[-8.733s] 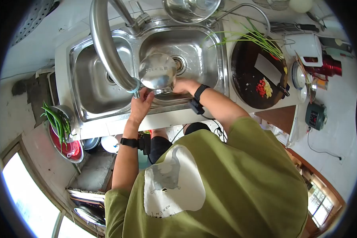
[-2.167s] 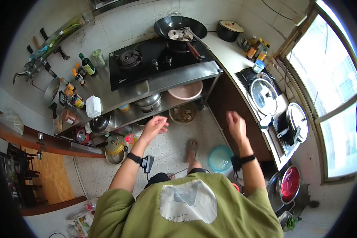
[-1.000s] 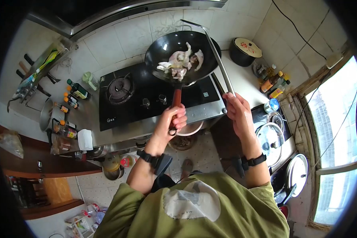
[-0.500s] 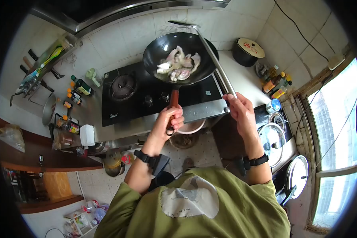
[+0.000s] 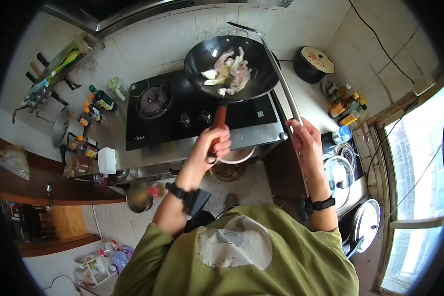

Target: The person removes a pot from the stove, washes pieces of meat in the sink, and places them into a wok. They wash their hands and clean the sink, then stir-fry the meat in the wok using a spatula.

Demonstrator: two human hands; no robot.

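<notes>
My left hand [image 5: 209, 148] is closed around the reddish-brown handle [image 5: 220, 117] of a black wok [image 5: 197, 74]. The wok is over the right side of the stove, and whether it rests on the burner is hidden. Pale pinkish slices of meat [image 5: 238, 71] lie spread in it. With my right hand [image 5: 307, 143] I grip a long metal spatula [image 5: 279, 71] near the lower part of its handle. Its shaft slants across the wok's right rim, and the dark flat head [image 5: 240, 26] is above the far rim, apart from the meat.
The left burner [image 5: 154, 100] is bare on the black gas stove [image 5: 148, 130]. Seasoning bottles [image 5: 102, 100] line the left counter. At right are a lidded pot [image 5: 314, 64], oil and sauce bottles [image 5: 344, 105], a glass lid [image 5: 338, 182] and a window [image 5: 419, 148].
The wok has shifted slightly right and up in view, and the meat in it has spread and turned. The spatula and my right hand have moved a little to the right.
</notes>
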